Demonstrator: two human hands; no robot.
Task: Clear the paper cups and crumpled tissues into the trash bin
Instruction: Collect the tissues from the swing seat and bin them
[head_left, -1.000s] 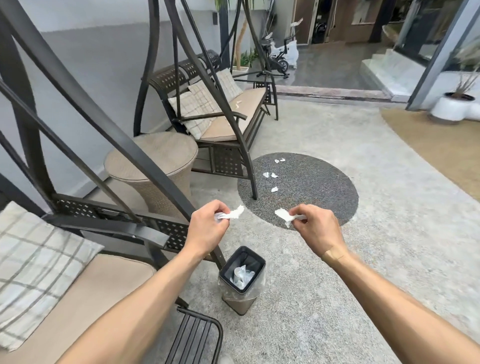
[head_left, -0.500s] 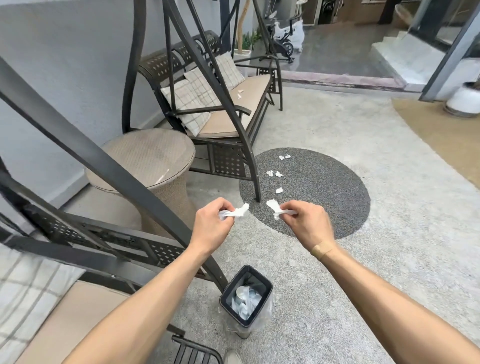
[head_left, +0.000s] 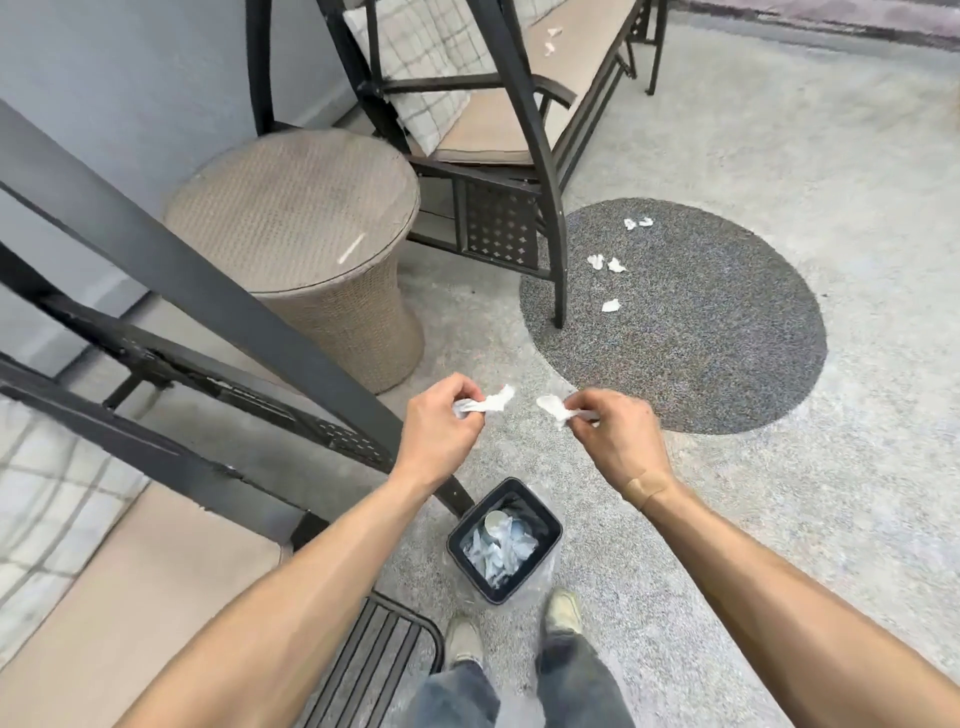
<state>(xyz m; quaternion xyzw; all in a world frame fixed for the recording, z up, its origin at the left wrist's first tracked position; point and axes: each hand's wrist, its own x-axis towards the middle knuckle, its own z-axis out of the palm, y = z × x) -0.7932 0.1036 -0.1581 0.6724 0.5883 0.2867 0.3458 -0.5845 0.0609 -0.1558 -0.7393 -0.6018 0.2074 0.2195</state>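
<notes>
Head view: tissue (head_left: 493, 404) in left hand (head_left: 441, 434).

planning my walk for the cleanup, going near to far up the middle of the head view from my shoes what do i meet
Trash bin → tissue in the left hand and tissue in the right hand, side by side → nearest tissue on the round mat → pair of tissues → farthest pair on the mat → tissues on the swing seat.

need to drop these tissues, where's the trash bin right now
In the head view the trash bin stands on the floor at bottom centre, just ahead of the person's shoes, below and between both hands.
</notes>
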